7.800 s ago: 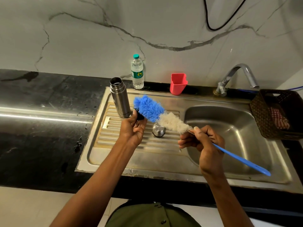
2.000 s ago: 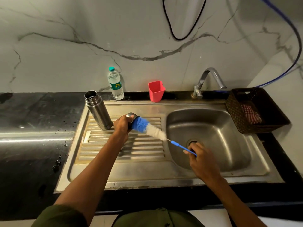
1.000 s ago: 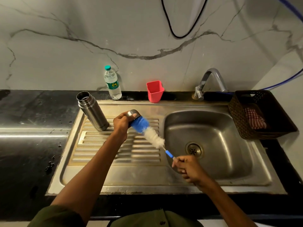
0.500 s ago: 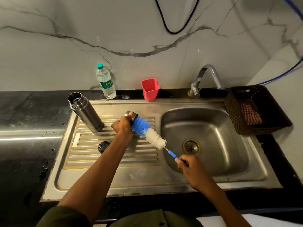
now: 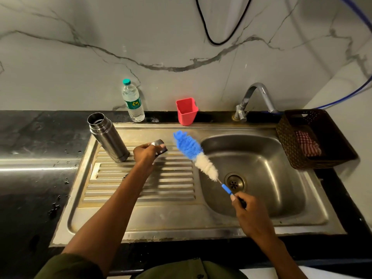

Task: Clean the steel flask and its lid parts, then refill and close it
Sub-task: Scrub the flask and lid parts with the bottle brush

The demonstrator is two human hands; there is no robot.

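Behind sink (image 5: 201, 222): bottle (image 5: 132, 101), red cup (image 5: 186, 111).

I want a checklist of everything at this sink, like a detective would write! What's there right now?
Surface: steel sink unit set in a black counter, with water drops.
Job's things: open steel flask standing on the drainboard; steel lid cup; blue and white bottle brush, clear of the cup.
Clutter: water bottle, red cup, brown basket with a checked cloth.
Hands: left hand holds the lid cup; right hand grips the brush handle.
Cables: black cable and blue hose on the wall.
Surroundings: marble wall, tap.
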